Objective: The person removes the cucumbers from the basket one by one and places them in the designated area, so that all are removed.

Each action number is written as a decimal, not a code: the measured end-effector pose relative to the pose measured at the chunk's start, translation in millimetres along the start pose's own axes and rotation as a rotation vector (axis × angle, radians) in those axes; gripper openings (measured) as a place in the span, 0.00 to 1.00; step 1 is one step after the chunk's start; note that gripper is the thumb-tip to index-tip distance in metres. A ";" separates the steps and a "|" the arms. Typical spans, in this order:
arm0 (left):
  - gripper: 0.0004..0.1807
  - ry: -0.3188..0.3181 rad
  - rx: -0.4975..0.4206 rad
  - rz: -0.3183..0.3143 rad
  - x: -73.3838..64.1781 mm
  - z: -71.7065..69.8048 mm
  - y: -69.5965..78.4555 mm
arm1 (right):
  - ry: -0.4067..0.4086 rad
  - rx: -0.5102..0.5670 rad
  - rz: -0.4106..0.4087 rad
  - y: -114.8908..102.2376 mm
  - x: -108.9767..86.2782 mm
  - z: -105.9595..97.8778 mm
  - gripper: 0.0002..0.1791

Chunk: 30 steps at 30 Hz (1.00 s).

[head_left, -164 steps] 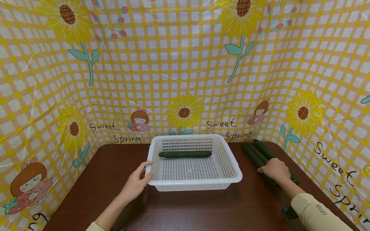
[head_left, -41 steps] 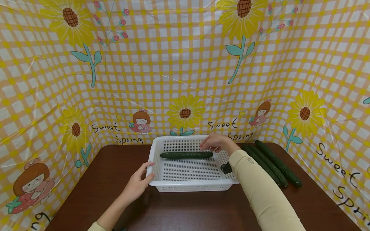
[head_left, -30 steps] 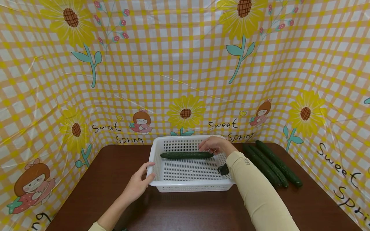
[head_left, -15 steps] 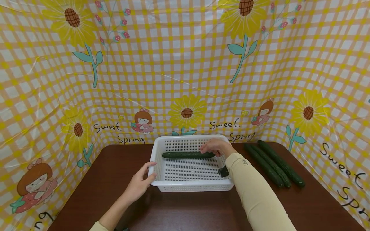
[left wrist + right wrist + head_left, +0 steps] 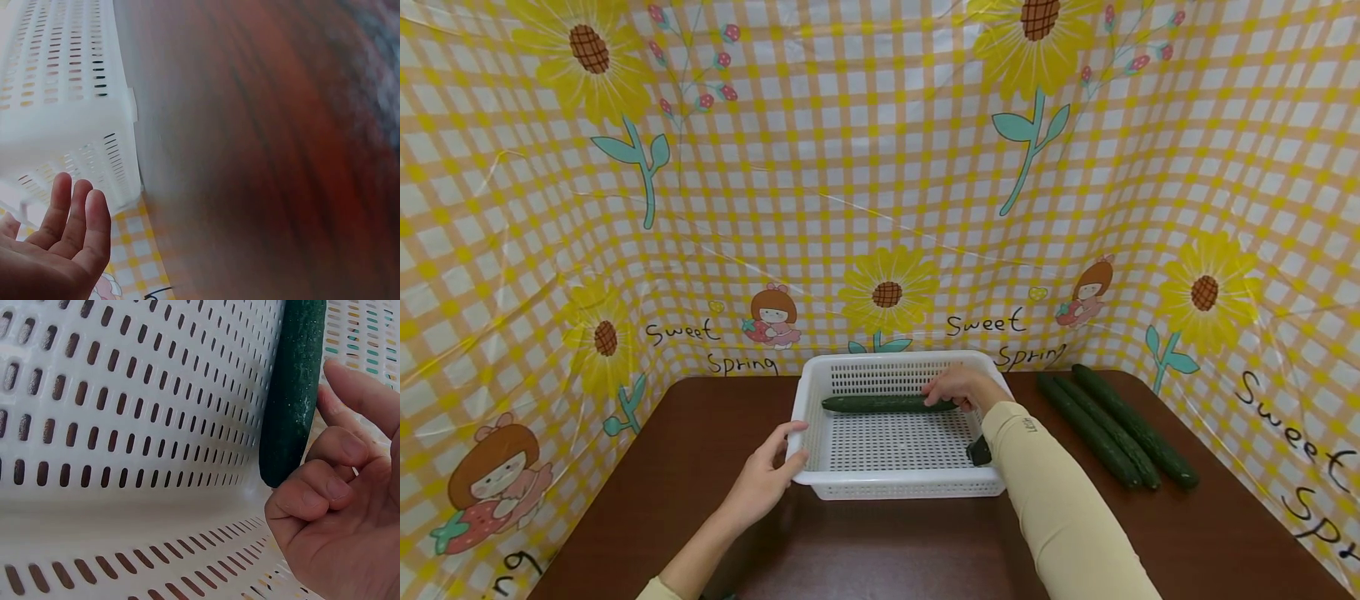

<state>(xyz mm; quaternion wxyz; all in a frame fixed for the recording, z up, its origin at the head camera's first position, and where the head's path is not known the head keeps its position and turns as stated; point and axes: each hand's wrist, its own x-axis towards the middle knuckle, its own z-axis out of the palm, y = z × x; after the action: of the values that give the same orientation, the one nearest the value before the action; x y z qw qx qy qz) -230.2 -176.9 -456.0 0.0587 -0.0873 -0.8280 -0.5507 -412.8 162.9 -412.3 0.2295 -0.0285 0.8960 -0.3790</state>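
A dark green cucumber [image 5: 872, 405] lies crosswise in a white plastic basket [image 5: 895, 476] with slotted walls. At the cucumber's right end is my right hand [image 5: 961, 388], inside the basket. In the right wrist view several of its fingers [image 5: 312, 494] are curled beside the tip of the cucumber [image 5: 290, 394], and the thumb lies along its edge. Whether they pinch it cannot be made out. My left hand [image 5: 767, 477] holds the basket's left rim between thumb and fingers in the head view. The left wrist view shows its fingers [image 5: 97, 219] by the basket wall [image 5: 62, 125].
Three more cucumbers [image 5: 1120, 429] lie side by side on the dark brown table [image 5: 880, 550], right of the basket. A checked sunflower cloth [image 5: 880, 208] rises behind the table and along both sides.
My right hand has come from the three cucumbers at the right into the basket, then lowered to the cucumber there. The left hand stays at the basket's rim.
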 end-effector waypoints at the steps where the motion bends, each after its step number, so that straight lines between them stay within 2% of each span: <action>1: 0.23 0.002 -0.001 0.000 0.1 0.2 -0.4 | 0.009 -0.003 -0.001 0.1 0.0 0.3 0.22; 10: 0.23 0.006 0.001 -0.004 -0.3 1.0 -0.9 | 0.071 -0.079 -0.048 2.1 3.7 2.9 0.14; 19: 0.23 0.005 0.007 -0.003 -1.1 -0.4 0.1 | 0.107 -0.117 -0.065 5.0 7.4 4.6 0.12; 26: 0.22 -0.009 0.011 -0.004 -2.2 -1.9 3.2 | 0.067 -0.061 -0.052 9.5 8.7 5.4 0.11; 30: 0.22 -0.008 0.011 -0.003 -2.3 -1.5 3.4 | 0.072 -0.040 -0.036 10.3 7.1 6.5 0.09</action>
<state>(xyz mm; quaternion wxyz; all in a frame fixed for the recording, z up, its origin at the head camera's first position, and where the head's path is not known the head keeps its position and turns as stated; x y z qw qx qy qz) -227.3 -177.1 -452.8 0.0552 -0.0881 -0.8314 -0.5459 -415.0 164.3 -426.2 0.1896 -0.0358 0.9105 -0.3658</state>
